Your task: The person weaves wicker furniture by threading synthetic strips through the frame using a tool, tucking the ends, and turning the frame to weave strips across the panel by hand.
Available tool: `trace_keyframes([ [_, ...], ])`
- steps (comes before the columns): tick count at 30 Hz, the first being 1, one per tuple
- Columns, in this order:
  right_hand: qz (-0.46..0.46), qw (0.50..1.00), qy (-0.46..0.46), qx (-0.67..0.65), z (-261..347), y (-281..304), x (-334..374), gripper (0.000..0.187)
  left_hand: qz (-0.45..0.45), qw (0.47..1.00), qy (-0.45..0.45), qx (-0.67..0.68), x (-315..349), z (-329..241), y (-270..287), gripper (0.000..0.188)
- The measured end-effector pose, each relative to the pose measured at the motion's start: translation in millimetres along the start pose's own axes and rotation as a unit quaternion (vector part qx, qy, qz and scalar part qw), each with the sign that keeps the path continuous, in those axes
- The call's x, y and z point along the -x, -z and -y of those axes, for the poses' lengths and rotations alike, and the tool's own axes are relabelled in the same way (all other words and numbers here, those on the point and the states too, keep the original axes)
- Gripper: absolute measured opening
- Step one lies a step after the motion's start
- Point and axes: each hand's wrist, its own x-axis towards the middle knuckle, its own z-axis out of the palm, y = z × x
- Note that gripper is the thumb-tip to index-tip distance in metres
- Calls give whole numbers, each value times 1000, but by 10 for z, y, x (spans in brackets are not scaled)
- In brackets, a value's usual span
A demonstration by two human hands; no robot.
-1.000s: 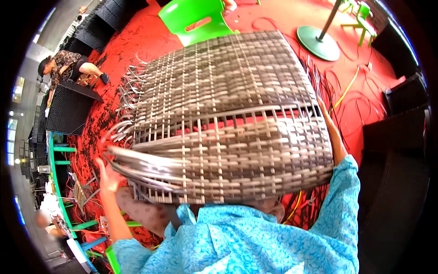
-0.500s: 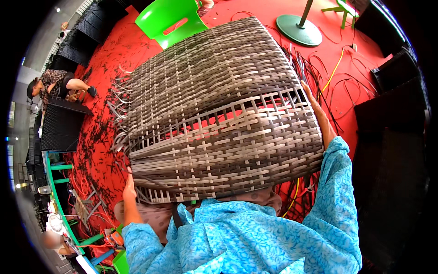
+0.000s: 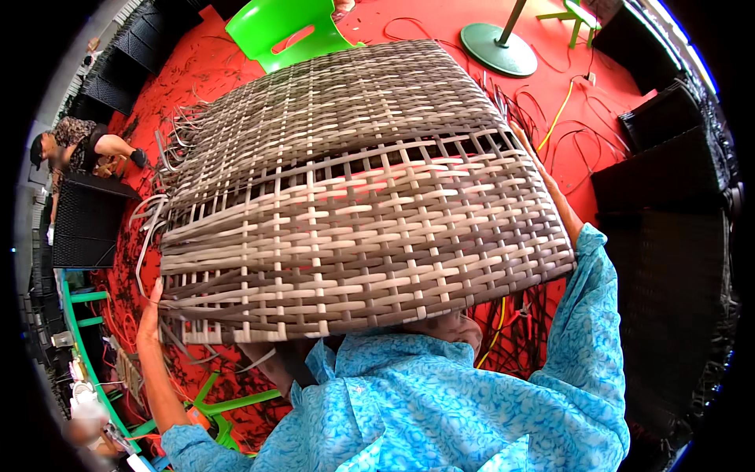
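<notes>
A large wicker furniture piece [image 3: 370, 236] of brown-grey flat strands lies across in front of me. A slot of bare upright strands crosses it, with red showing through. Loose strand ends [image 3: 169, 149] stick out at its left side. My left hand [image 3: 149, 316] is at the near left corner, closed round the edge and strands there; its fingertips are partly hidden. My right hand [image 3: 536, 161] lies along the right edge near the slot, with its fingers hidden at the rim.
A green plastic chair [image 3: 283, 31] touches the far side. Beyond it stands a round green base [image 3: 497, 50] with a pole. Black woven furniture [image 3: 661, 173] lines the right. At left a person [image 3: 86, 145] crouches by a black woven piece [image 3: 94, 220]. Strand scraps litter the red floor.
The wicker piece has shifted left and nearer, and its slot looks narrower. My left hand has moved left and slightly down with the corner; my right hand stays at the right edge.
</notes>
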Motion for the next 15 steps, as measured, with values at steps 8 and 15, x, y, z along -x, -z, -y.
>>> trace_keyframes([
  [8,-24,998,-51,-14,129,211,-188,58,13,988,108,111,77,-28,161,70],
  [15,-45,988,-145,-39,419,212,-982,59,5,979,201,17,290,-886,-44,82],
])
